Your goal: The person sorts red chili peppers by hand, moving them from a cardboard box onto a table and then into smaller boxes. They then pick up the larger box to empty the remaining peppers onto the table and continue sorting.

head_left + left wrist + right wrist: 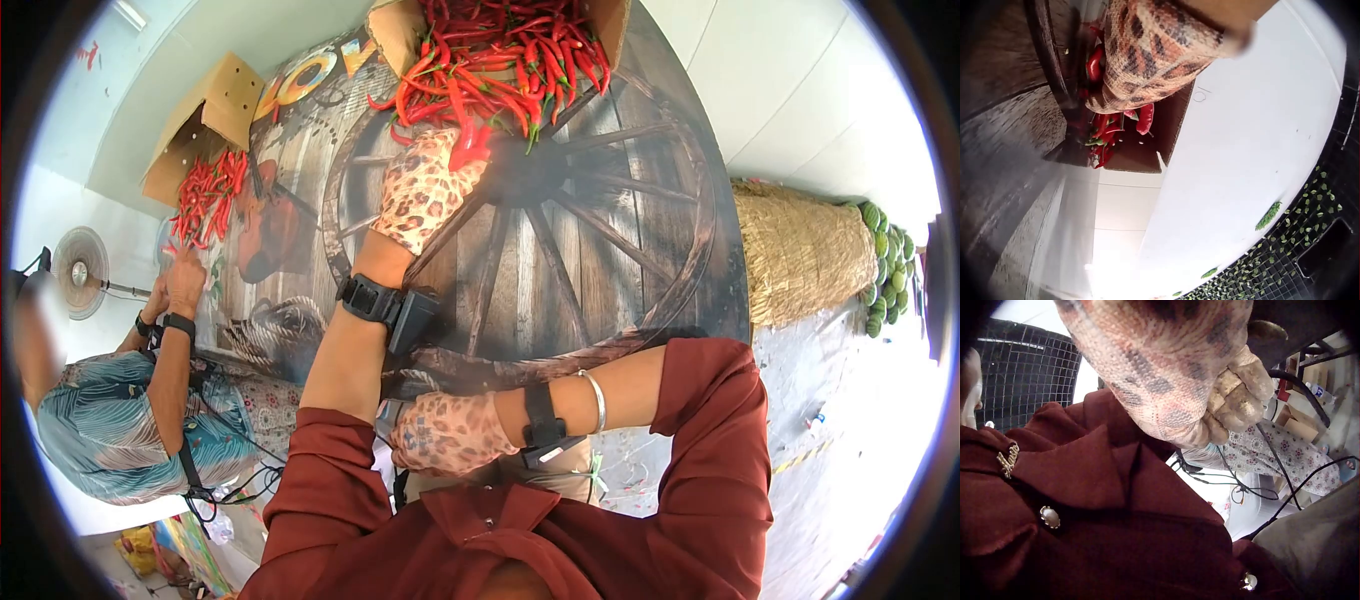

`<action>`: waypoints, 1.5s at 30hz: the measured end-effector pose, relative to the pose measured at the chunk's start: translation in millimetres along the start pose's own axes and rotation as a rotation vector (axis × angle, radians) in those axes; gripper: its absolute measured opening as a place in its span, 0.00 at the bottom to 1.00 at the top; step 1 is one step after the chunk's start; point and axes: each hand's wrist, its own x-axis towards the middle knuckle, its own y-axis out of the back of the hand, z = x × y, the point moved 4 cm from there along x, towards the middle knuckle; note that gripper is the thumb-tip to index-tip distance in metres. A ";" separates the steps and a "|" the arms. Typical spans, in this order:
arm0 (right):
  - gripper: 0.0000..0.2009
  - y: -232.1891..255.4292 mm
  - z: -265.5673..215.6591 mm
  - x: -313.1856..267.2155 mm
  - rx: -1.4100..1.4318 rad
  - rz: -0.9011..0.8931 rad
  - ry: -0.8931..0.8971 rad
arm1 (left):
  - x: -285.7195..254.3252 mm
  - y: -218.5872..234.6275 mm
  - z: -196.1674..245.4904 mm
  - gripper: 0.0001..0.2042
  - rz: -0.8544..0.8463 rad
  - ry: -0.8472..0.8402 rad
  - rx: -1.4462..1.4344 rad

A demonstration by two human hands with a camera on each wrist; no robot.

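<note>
My left hand (430, 190), in a leopard-print glove, reaches to the near edge of a heap of red chili peppers (500, 75). Bright red shapes cover its fingertip area, and the finger pose is unclear. Seen from the left wrist, the back of the glove (1147, 59) hides the fingers, with peppers (1107, 131) showing below it beside a cardboard wall. My right hand (455, 430) wears a matching glove and stays low at the table's near edge, close to my body. Its fingers (1241, 394) are curled in the right wrist view; I cannot tell whether they hold something.
The heap spills from a cardboard box (397, 35) onto a table (515, 270) printed with a wagon wheel. At left, another person's hands (183, 285) work by a second box (225, 100) and pepper pile (210, 195). A fan (80, 270) stands behind them; watermelons (885, 270) lie far right.
</note>
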 end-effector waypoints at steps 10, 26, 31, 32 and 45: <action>0.18 -29.5 21.7 -48.2 -0.056 -0.053 -0.178 | -0.7 1.1 0.0 0.26 -0.033 0.031 -0.011; 0.11 -10.1 8.6 -2.4 0.034 -0.028 -0.016 | 1.2 -9.3 -8.8 0.19 0.006 -0.029 -0.040; 0.18 -28.0 19.1 -4.0 -0.140 -0.111 -0.259 | 2.2 -12.2 -11.7 0.20 0.038 -0.028 0.040; 0.11 9.3 -11.9 -1.9 -0.350 -0.034 0.037 | 1.9 -11.3 -11.0 0.20 0.038 -0.028 0.041; 0.16 -16.9 6.0 1.2 -0.473 -0.286 -0.166 | -3.4 2.0 3.2 0.20 -0.038 0.013 -0.002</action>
